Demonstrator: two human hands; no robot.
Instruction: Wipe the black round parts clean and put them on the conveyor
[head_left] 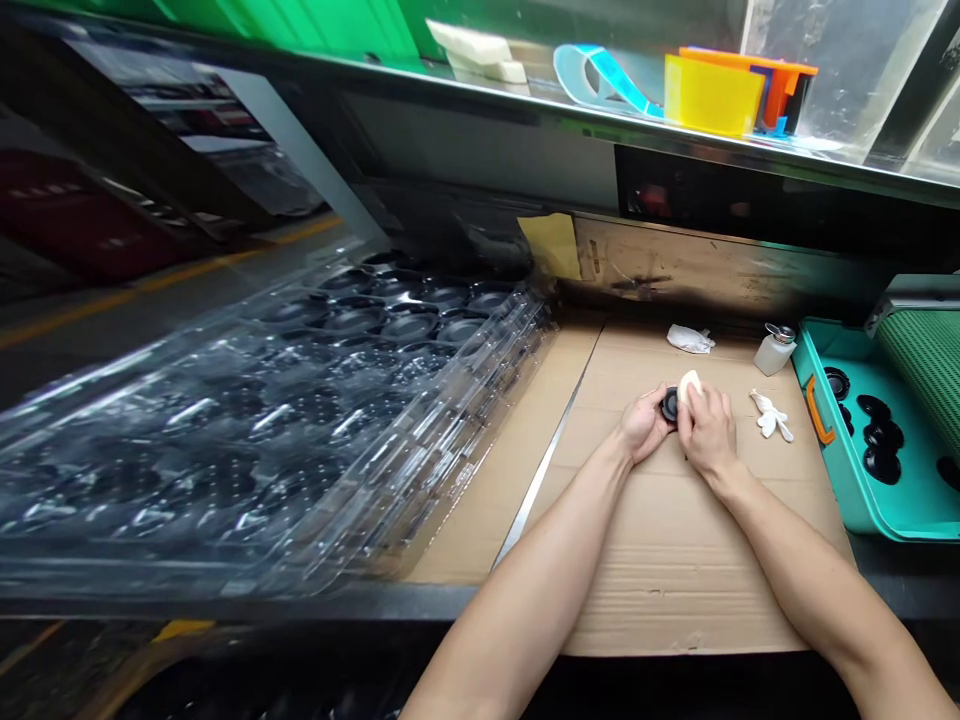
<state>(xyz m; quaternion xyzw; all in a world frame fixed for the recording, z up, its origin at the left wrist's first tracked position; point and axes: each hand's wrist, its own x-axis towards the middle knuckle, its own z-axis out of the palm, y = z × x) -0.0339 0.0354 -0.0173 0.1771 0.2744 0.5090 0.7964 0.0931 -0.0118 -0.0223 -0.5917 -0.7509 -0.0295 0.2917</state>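
My left hand [643,425] is closed on a small round black part [669,406] with a raised ring on its face, held over the cardboard. Pressed against its upper right side is a cream-white pad [688,384], which my right hand [707,430] pinches; sponge or folded cloth, I cannot tell which. My fingers partly cover both things. Beyond my hands lies a crumpled white cloth [690,339], and another white scrap [771,415] is to their right. A translucent bottle with a metal top [775,349] stands at the back right.
Clear plastic trays [480,440] with black round parts in their pockets are stacked on the left. At right, a teal bin [919,510] holds several black parts beside a green conveyor belt [926,370]. Overhead, a shelf [450,85] carries a yellow container [712,95] and a tape roll [581,75].
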